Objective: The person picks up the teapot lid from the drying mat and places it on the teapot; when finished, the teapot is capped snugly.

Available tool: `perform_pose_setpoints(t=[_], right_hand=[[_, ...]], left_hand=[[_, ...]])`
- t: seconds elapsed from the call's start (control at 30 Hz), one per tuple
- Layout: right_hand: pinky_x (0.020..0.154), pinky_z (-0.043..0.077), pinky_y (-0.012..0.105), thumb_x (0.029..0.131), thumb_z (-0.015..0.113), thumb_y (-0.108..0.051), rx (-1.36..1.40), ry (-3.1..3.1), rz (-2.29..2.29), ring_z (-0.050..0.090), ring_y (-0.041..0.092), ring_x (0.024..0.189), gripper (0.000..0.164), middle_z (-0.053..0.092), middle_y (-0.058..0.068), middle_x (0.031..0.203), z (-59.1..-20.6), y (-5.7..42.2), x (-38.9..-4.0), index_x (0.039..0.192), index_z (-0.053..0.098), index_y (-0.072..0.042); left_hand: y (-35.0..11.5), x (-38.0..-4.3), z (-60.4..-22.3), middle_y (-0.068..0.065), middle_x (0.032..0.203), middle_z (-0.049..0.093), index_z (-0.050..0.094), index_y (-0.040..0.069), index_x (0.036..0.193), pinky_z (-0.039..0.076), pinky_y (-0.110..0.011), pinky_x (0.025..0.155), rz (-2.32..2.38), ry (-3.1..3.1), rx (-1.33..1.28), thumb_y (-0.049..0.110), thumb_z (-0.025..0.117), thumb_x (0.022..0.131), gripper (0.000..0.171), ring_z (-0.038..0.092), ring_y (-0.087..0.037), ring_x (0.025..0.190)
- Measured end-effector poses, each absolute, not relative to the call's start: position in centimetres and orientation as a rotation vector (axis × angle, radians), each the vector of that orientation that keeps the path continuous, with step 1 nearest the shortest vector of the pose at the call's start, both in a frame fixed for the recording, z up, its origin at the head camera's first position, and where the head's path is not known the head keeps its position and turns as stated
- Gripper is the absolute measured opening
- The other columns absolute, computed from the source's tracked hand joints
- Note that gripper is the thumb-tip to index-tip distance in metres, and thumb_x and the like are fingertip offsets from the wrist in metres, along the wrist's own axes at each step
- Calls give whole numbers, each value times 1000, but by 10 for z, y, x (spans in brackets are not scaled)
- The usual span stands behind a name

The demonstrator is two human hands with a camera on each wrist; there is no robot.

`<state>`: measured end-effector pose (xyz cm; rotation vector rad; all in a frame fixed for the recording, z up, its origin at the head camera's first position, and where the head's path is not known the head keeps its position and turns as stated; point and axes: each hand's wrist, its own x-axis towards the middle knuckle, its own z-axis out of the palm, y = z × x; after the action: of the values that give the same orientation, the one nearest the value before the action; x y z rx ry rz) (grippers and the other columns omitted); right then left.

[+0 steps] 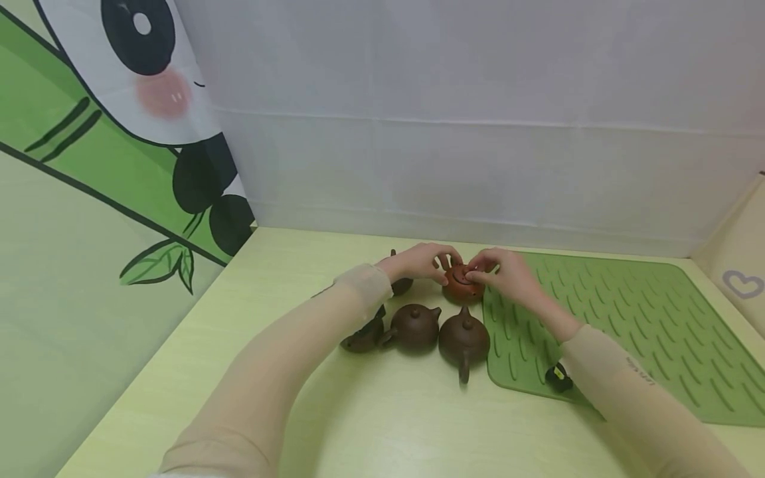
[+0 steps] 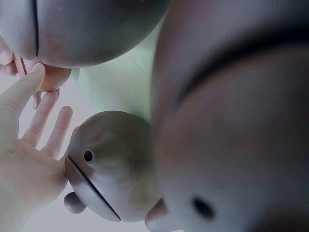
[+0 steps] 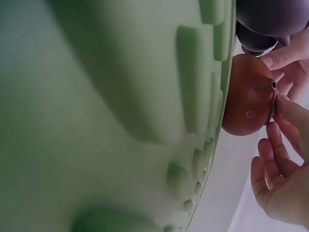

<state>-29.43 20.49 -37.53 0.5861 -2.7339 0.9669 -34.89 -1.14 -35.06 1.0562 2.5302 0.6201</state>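
A reddish-brown clay teapot [image 1: 463, 292] sits at the left edge of the green mat, between both hands. My left hand [image 1: 420, 261] holds its body from the left, thumb on the near side and fingers bent round the far side. From the right, my right hand [image 1: 509, 273] pinches its lid [image 3: 272, 110] between thumb and fingers; the lid's knob is mostly hidden. The spout hole shows beside the lid in the right wrist view. Near my left wrist stand darker brown teapots, one [image 1: 414, 328] just in front and another [image 1: 402, 287] partly behind the sleeve.
A dark teapot [image 1: 464, 340] stands by the mat's near left corner, its handle pointing toward me. One more dark teapot [image 1: 362, 338] is half covered by my left forearm. The ridged green mat [image 1: 633, 325] spreads right under my right arm. A white backdrop [image 1: 478, 172] rises behind the table.
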Motion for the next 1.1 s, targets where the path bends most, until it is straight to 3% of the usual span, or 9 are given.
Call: perform_pose_setpoints(t=[1.1], right_hand=[[74,49,33,88,76,-21,546,-2725,967,66,25,88,14,76,8,91,-380,199,-299,98,76,-11]], left_hand=[[-14,-355,-353,-10,122,65,56,19,134,51,-35,98,643,2534,1028,9,71,90,47,64,-25,113]])
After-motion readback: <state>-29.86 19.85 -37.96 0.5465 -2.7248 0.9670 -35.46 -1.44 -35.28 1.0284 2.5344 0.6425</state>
